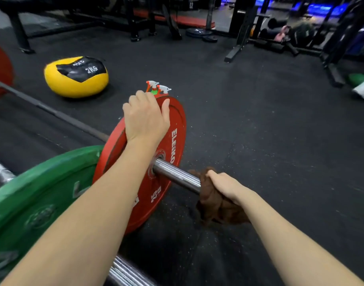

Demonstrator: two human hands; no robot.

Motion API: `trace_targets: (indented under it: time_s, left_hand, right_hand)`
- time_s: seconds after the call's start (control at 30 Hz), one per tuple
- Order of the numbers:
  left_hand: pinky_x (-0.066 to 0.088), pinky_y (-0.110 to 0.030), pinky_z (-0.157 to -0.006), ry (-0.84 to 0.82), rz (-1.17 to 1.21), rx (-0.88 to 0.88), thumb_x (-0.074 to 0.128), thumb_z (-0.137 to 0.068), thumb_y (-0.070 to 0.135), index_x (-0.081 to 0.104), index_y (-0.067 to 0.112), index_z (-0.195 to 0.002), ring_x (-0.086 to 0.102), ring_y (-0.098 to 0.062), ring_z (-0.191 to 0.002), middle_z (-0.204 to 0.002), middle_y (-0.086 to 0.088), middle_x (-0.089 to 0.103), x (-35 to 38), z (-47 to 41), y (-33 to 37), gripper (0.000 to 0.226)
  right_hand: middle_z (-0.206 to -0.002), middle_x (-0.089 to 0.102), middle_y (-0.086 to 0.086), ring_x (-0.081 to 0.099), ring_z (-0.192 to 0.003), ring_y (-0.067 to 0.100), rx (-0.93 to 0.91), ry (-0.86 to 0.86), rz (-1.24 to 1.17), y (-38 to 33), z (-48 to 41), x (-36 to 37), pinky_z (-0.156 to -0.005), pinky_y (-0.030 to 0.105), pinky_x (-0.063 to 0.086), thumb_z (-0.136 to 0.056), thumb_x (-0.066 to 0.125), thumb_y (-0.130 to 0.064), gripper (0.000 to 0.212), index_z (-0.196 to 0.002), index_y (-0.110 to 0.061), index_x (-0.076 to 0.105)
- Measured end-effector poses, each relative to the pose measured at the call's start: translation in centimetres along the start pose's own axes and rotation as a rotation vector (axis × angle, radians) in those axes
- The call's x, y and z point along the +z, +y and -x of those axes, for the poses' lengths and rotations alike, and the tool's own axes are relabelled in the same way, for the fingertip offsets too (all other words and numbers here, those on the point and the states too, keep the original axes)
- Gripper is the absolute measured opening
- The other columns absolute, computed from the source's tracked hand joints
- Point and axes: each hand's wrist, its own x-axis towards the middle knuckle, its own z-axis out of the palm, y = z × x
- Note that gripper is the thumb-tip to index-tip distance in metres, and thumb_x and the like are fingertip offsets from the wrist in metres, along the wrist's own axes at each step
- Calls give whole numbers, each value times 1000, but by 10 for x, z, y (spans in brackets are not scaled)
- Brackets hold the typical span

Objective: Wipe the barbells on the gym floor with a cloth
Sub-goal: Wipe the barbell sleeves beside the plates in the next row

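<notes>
Fingers of the left hand (146, 118) curl over the rim of the red plate (177, 120) at twelve o'clock. At four o'clock, the right hand (226, 186) clenches a brown cloth (214, 205) around the bar (177, 175).

I see only the tops of two spray bottles (158, 87) behind the red plate (172, 129). The cloth (214, 201) hides the end of the bar (177, 176).

floor (269, 124) right: open | left: red plate (172, 112), ball (76, 77)
</notes>
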Motion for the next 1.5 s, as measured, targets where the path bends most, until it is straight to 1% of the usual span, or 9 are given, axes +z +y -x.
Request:
trace_targets:
  time_s: [0.2, 0.4, 0.63, 0.83, 1.0, 1.13, 1.3, 1.4, 1.5]
  left_hand:
    - [40, -45, -69, -43, 45, 14, 35, -106, 47, 58, 0, -97, 57, -39, -82, -93, -20, 59, -3, 0, 1, 53]
    - [40, -49, -73, -52, 73, 4, 35, -106, 44, 57, -2, -100, 57, -42, -88, -99, -25, 58, -4, 0, 2, 51]
    - [40, -49, -74, -57, 76, 10, 32, -106, 46, 57, -3, -101, 57, -43, -90, -99, -26, 58, -6, 2, 1, 56]
    - [42, -49, -74, -40, 79, 6, 33, -105, 54, 58, -3, -100, 57, -43, -89, -97, -25, 58, -10, 3, 3, 63]
    - [41, -47, -71, -20, 50, 19, 35, -104, 56, 57, -1, -99, 57, -41, -86, -96, -23, 58, -6, 4, 1, 61]
    - [42, -45, -70, -6, 19, 20, 38, -103, 55, 58, 2, -99, 58, -38, -84, -95, -19, 59, -3, 4, -1, 56]
    - [42, -41, -67, 21, -30, 17, 40, -102, 55, 58, 5, -97, 58, -34, -81, -92, -15, 59, -1, 5, -2, 53]
    - [40, -39, -65, 34, -57, 15, 40, -101, 56, 58, 8, -94, 57, -32, -78, -89, -12, 59, 1, 4, -2, 52]
    - [39, -39, -65, 44, -65, 14, 39, -101, 56, 58, 8, -94, 57, -30, -78, -89, -11, 58, 3, 4, -2, 51]
  right_hand:
    - [-94, 74, 9, 67, -88, 25, 99, 17, -86, 49, 23, -25, -81, 37, 47, -94, 39, -54, 52, -86, -14, 70]
    - [-97, 73, 0, 68, -91, 23, 58, 27, -12, 43, 23, -21, -96, 44, 50, -83, 40, -73, 61, -94, -23, 74]
    - [-101, 67, -7, 63, -88, 17, 14, 150, 295, 74, 49, -29, -84, 38, 50, -92, 23, -76, 61, -107, -32, 63]
    - [-103, 67, 1, 62, -90, 24, 218, 235, 68, 117, 62, -43, -91, 42, 51, -93, 29, -69, 61, -108, -25, 67]
    - [-96, 66, 9, 54, -80, 31, 96, 621, 291, 81, 78, -44, -74, 37, 44, -101, 41, -57, 40, -99, -19, 51]
    - [-83, 62, 1, 59, -82, 28, -143, 780, -306, 20, 78, -44, -73, 38, 44, -102, 45, -46, 35, -90, -15, 56]
    - [-112, 65, -4, 61, -105, 17, -288, 896, -899, -76, 54, -56, -87, 27, 43, -103, 50, -40, 29, -120, -18, 58]
    - [-110, 63, 2, 62, -104, 29, -374, 874, -495, -98, 36, -38, -84, 33, 44, -100, 53, -27, 26, -127, -30, 55]
    - [-118, 56, 6, 62, -108, 35, -386, 464, 58, -81, 17, 17, -90, 38, 48, -98, 52, -26, 37, -132, -38, 57]
